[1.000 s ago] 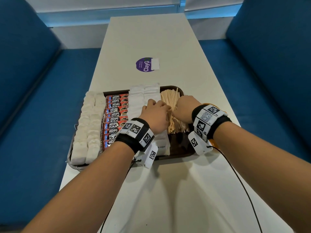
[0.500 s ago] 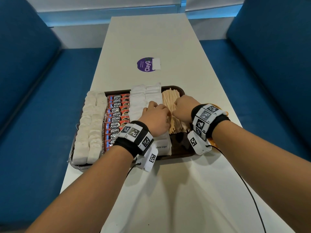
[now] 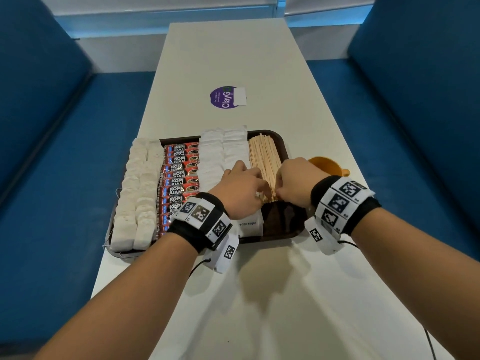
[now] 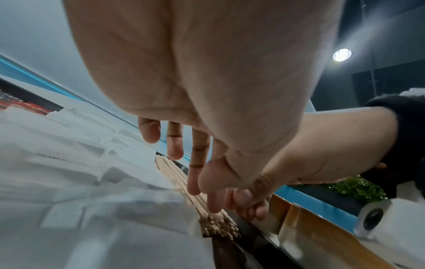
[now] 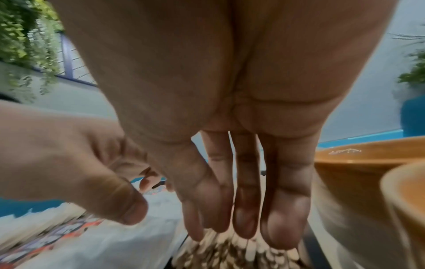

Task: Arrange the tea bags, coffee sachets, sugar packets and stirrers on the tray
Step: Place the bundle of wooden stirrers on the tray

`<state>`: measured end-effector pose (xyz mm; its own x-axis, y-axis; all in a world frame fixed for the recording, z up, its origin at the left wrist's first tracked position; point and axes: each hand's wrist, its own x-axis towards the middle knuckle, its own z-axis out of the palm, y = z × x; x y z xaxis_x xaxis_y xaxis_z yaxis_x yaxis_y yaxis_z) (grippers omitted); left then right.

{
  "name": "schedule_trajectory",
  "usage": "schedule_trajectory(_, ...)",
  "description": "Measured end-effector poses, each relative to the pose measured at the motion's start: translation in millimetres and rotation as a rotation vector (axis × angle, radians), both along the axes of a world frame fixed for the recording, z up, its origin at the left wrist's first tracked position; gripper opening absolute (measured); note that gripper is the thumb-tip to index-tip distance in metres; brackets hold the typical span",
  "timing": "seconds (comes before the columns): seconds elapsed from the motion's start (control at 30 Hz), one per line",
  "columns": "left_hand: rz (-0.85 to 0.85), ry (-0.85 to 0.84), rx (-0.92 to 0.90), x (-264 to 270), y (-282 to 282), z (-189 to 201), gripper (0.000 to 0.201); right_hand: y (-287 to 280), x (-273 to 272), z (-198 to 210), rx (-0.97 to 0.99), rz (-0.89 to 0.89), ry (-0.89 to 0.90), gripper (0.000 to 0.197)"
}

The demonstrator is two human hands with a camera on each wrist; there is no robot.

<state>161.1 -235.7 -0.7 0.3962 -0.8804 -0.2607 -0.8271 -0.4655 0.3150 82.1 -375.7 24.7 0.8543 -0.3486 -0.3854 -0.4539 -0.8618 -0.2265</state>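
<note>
Now the bundle of wooden stirrers (image 3: 263, 162) is flanked at its near end by both hands; the left hand (image 3: 240, 189) is laid along its left side with fingers (image 4: 195, 172) straight, nothing gripped; the right hand (image 3: 294, 181) is set with straight fingers (image 5: 246, 205) touching the stick ends; tea bags (image 3: 137, 190), Kopi Juan coffee sachets (image 3: 179, 178) and white sugar packets (image 3: 223, 152) are ranged in rows on the brown tray (image 3: 283, 229); an orange cup (image 3: 328, 166) is seen beside it.
</note>
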Motion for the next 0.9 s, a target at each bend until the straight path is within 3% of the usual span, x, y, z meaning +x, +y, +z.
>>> schedule_trajectory(0.23, 0.069, 0.016, -0.051, -3.3, 1.2, 1.6, 0.025, 17.3, -13.1, -15.4, -0.065, 0.130, 0.187, 0.019)
schedule_trajectory(0.57, 0.152, 0.125, -0.013, -6.0, 4.7, -5.6, 0.032, 14.3, -8.9, -12.0, -0.009, 0.061, 0.150, 0.020)
schedule_trajectory(0.63, 0.068, 0.065, 0.048, -14.4, -0.1, -6.1, 0.033, 17.8, -12.2, -8.0, -0.064, 0.083, 0.166, 0.011)
schedule_trajectory(0.73, -0.066, -0.146, 0.130, -30.0, -9.7, -4.0, 0.019, 22.9, -12.2, -6.3, -0.162, 0.121, 0.189, 0.023)
schedule_trajectory(0.9, -0.068, -0.215, 0.154, -32.8, -14.3, -9.0, 0.030, 21.0, -7.9, -8.2, -0.175, 0.124, 0.177, 0.025)
